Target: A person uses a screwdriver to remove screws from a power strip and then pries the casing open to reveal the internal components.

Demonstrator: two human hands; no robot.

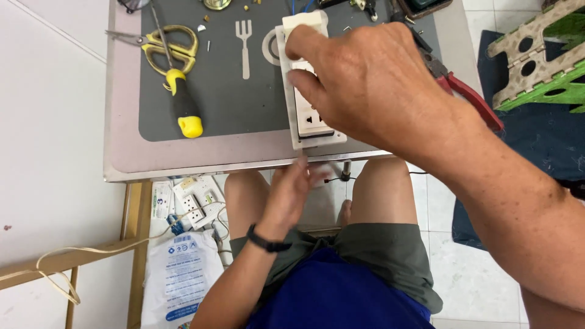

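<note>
White power strip (311, 119) at the frame's upper centre overhangs the table (122, 158) edge, pinched by the right hand (372, 85), while the open left hand (292, 189) waits below; loosened fingers could tip it off.

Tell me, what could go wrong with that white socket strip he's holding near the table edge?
The white socket strip sticks out a little over the table edge; if the right hand lets go, it might tip off. The left hand is below it, apparently not holding. Scissors, a screwdriver and red-handled pliers lie close, so an elbow might knock them.
</note>
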